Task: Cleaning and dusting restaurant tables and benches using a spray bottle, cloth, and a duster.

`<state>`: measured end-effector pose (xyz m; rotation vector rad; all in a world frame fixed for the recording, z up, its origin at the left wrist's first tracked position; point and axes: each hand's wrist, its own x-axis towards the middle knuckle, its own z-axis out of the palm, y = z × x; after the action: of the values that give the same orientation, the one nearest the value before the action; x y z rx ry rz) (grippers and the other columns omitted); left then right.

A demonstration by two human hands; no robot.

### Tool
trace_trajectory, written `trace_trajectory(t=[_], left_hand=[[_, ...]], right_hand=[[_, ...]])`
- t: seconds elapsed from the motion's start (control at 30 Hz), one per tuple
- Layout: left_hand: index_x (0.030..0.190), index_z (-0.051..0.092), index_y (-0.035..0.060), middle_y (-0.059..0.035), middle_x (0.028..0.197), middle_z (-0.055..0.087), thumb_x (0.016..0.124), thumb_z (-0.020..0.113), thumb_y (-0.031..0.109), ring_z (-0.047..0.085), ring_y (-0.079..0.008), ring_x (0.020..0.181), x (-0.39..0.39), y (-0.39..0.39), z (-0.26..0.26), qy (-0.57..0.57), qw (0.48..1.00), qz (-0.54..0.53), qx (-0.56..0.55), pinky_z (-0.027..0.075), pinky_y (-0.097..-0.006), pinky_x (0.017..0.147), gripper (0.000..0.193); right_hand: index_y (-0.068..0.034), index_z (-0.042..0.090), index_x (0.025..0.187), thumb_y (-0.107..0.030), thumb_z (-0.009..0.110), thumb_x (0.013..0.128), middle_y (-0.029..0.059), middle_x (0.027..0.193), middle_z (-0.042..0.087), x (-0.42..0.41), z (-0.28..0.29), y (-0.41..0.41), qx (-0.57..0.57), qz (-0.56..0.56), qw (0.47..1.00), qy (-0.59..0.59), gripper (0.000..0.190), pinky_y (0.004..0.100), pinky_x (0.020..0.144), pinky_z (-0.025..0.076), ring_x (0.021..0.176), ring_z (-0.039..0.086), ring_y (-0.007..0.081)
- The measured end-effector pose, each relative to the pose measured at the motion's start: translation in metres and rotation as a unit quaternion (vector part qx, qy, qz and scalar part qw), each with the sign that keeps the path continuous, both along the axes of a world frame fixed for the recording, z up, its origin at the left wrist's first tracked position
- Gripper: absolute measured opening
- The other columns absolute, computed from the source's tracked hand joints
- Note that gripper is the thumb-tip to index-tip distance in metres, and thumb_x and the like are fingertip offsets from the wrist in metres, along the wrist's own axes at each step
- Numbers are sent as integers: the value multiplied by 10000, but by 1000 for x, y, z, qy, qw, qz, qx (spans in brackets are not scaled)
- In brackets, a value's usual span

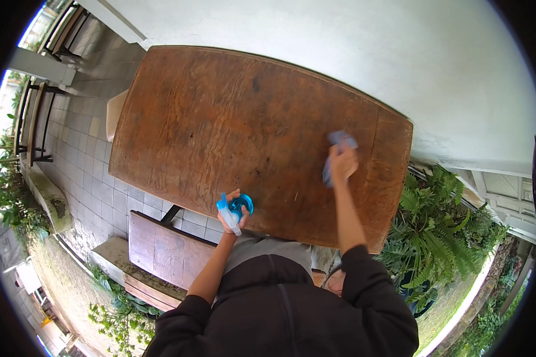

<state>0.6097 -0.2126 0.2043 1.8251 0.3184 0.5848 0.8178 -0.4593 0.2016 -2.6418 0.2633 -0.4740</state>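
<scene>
A worn brown wooden table [214,120] spreads out before me. My left hand [233,218] grips a blue spray bottle [242,204] with a pale trigger head, close to the table's near edge. Toward the table's right end, my right hand [344,164] presses a bluish-grey cloth [339,137] on the tabletop or just over it. Both the cloth and that hand are blurred. Part of the cloth is hidden beneath my fingers.
A white wall [339,49] runs along the table's far side. A wooden bench [169,250] stands at the near left, and a tan chair [116,115] touches the left end. Fern plants [433,227] crowd the right end. Grey floor tiles [82,147] lie to the left.
</scene>
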Motion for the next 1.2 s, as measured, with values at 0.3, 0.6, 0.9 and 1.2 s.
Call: trace_trajectory(t=[0.3,0.6,0.9,1.2], left_hand=[[956,357,77,-114,915,533,678,616,59,528,-304,982,-12,5,-13,8,1000,-8,-8,381,-414,872,381],[976,354,71,-148,954,530,708,574,36,518,-311,995,1,-2,-3,-2,999,-30,19,374,-430,881,349],[940,350,77,-146,988,508,707,590,85,513,-325,995,-6,7,-2,2,999,-43,2,394,-423,850,335],[948,333,79,-148,985,510,724,584,106,512,-326,998,-3,4,1,11,998,-57,37,385,-423,865,337]], right_hand=[[-278,545,1052,-252,603,646,57,662,487,-161,6,25,-10,537,836,112,411,344,436,435,519,516,215],[-206,613,1002,-285,570,697,127,777,567,119,-18,-74,-111,16,994,-7,318,400,540,446,627,561,299],[-266,587,1030,-268,633,646,55,659,471,-115,0,2,13,550,829,101,386,338,492,425,558,502,214],[-204,582,1050,-299,549,738,108,992,475,161,-4,-117,-147,7,988,42,328,401,600,466,719,566,306]])
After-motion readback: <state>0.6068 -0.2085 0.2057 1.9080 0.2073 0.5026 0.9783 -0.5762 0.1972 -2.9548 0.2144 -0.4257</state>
